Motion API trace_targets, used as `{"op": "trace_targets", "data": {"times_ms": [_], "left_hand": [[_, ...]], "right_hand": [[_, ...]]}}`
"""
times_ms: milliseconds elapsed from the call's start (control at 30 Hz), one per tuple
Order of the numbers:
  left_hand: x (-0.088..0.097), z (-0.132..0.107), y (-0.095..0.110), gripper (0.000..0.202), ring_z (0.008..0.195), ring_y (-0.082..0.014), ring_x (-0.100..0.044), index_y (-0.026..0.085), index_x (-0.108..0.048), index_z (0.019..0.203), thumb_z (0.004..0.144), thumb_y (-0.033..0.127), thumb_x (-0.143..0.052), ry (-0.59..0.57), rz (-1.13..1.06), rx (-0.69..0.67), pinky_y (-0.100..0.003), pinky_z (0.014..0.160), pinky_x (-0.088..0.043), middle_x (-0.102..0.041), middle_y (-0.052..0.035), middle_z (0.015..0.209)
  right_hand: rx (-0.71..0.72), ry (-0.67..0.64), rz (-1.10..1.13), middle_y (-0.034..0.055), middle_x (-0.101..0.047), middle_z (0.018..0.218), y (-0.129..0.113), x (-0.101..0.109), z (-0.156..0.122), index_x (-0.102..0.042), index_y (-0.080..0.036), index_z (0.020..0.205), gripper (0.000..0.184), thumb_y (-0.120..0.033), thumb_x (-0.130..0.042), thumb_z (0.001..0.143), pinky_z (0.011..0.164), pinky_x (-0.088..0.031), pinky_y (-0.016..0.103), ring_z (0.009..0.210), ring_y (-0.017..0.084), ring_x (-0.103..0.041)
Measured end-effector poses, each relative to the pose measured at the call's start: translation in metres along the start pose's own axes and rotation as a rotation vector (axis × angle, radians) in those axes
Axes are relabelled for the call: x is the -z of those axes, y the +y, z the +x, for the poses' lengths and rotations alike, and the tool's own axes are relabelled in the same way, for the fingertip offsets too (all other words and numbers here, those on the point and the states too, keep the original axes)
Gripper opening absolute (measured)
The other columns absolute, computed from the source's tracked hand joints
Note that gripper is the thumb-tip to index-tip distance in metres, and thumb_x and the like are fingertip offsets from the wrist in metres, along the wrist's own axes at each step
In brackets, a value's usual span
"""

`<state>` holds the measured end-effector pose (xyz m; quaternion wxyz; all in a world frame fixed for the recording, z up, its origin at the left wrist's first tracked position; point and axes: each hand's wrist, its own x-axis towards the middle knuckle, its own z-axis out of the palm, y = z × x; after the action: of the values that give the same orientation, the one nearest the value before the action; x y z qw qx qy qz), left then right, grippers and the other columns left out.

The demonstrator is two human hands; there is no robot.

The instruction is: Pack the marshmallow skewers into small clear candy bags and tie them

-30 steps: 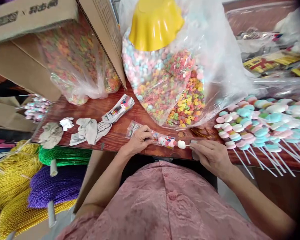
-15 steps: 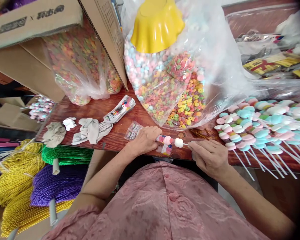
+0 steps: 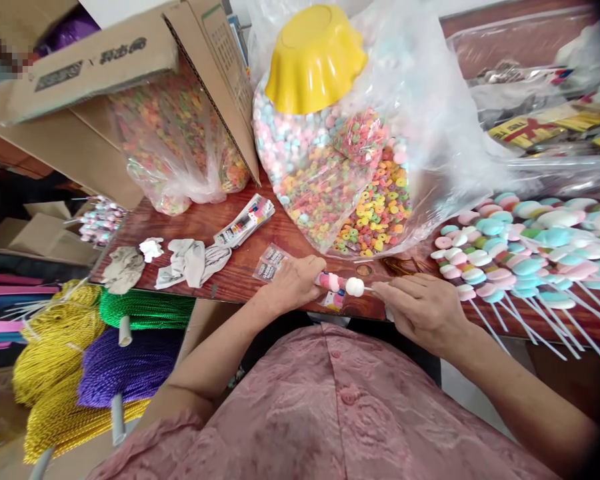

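Note:
Between my hands is a candy skewer [image 3: 355, 287] on a white stick, with white and pink marshmallow pieces showing. My left hand [image 3: 300, 280] is closed around its candy end, so part of the candy is hidden. My right hand [image 3: 423, 310] grips the bare stick on the other side, fingers curled. Beneath the skewer, at the table edge, lies a small printed packet [image 3: 334, 300]. Other clear printed sleeves [image 3: 271, 262] lie just beyond my left hand. Right of my right hand, finished-looking marshmallow skewers [image 3: 520, 247] are heaped with their sticks toward me.
A large clear bag [image 3: 300, 193] of marshmallows and gummy rings stands behind my hands, a yellow bowl [image 3: 315, 60] upside down on it. At left are a cardboard box [image 3: 95, 73], crumpled gloves [image 3: 193, 262], a packet stack [image 3: 245, 220] and cord bundles [image 3: 130, 367] below the table.
The view has shifted slightly, so things at left appear farther right. Both hands keep their hold on the skewer, which has barely moved.

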<state>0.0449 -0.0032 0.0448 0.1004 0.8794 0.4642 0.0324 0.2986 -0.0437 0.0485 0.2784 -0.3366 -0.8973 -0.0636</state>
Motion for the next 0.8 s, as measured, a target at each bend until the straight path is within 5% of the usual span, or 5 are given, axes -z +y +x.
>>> {"op": "trace_targets", "data": {"times_ms": [267,467,667,800], "left_hand": [[-0.001,0.005,-0.007,0.007,0.059,-0.0131,-0.054,0.017,-0.061,0.075,0.071,0.021,-0.063,-0.021,-0.392,0.185,-0.024,0.053,-0.030,-0.060,0.0022,0.063],[0.001,0.003,0.001,0.003,0.058,-0.0124,-0.051,0.017,-0.059,0.071,0.071,0.017,-0.062,0.000,-0.352,0.050,-0.025,0.055,-0.028,-0.059,0.0011,0.063],[0.004,0.002,0.006,0.031,0.058,-0.0107,-0.048,0.017,-0.056,0.073,0.080,0.044,-0.069,-0.122,-0.397,-0.051,-0.024,0.054,-0.027,-0.057,0.0024,0.066],[0.009,0.003,0.010,0.032,0.059,-0.0098,-0.045,0.017,-0.055,0.074,0.079,0.043,-0.071,-0.144,-0.446,-0.060,-0.023,0.055,-0.027,-0.054,0.0040,0.065]], "right_hand": [[0.165,0.085,-0.092,0.0025,-0.064,0.068,-0.019,0.021,0.010,-0.059,-0.012,0.104,0.019,-0.008,-0.050,0.088,0.061,-0.036,0.032,0.064,0.015,-0.055],[0.088,0.003,-0.106,0.0021,-0.065,0.071,-0.016,0.019,0.009,-0.062,-0.018,0.096,0.021,-0.007,-0.046,0.087,0.062,-0.036,0.031,0.065,0.014,-0.056],[0.035,-0.180,-0.129,0.0002,-0.061,0.066,0.000,0.014,0.016,-0.062,-0.018,0.088,0.022,-0.005,-0.045,0.082,0.062,-0.030,0.031,0.061,0.014,-0.053],[0.046,-0.243,-0.140,0.0010,-0.060,0.066,0.001,0.012,0.022,-0.061,-0.016,0.086,0.021,-0.003,-0.045,0.081,0.062,-0.026,0.031,0.059,0.015,-0.051]]}}
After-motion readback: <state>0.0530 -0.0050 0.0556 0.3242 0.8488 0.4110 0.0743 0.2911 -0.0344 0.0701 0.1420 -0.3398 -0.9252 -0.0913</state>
